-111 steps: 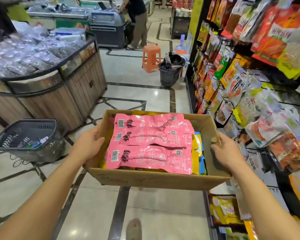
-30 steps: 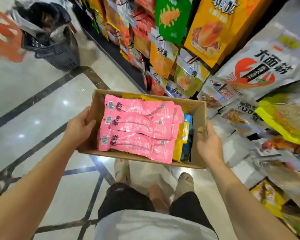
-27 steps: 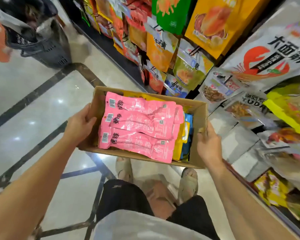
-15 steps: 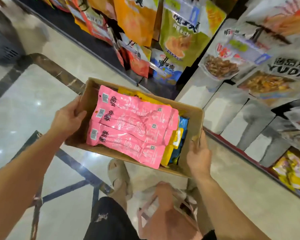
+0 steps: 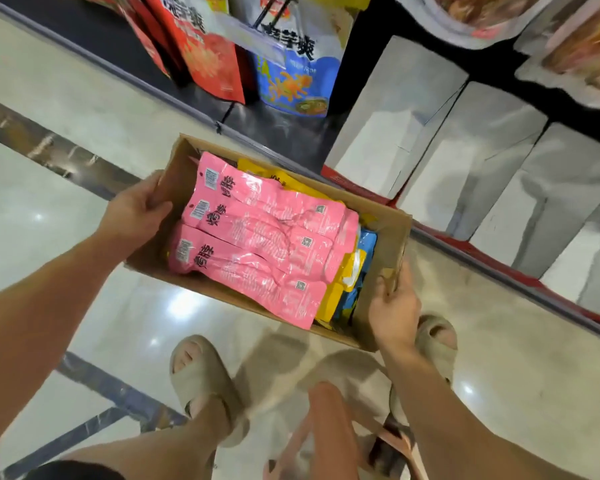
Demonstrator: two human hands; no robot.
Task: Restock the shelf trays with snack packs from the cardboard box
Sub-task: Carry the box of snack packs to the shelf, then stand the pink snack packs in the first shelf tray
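We stand in a shop aisle: hanging snack bags [image 5: 293,64], white shelf trays [image 5: 482,161], polished tiled floor [image 5: 66,98].

An open brown cardboard box [image 5: 390,237] is being held above a pale tiled floor [image 5: 84,98]. Inside the box, three long pink snack packs [image 5: 257,237] are lying side by side on top, and yellow and blue packs [image 5: 352,271] are standing on edge between them and the box's right wall. The left hand [image 5: 136,213] is gripping the box's left wall and the right hand [image 5: 394,313] is gripping its right wall. Beyond the box to its right, white rectangular shelf trays [image 5: 482,161] are sitting in a row. Straight beyond the box, red and blue snack bags [image 5: 291,71] are hanging. On the near side of the box, two beige sandals [image 5: 201,379] are standing on the floor.
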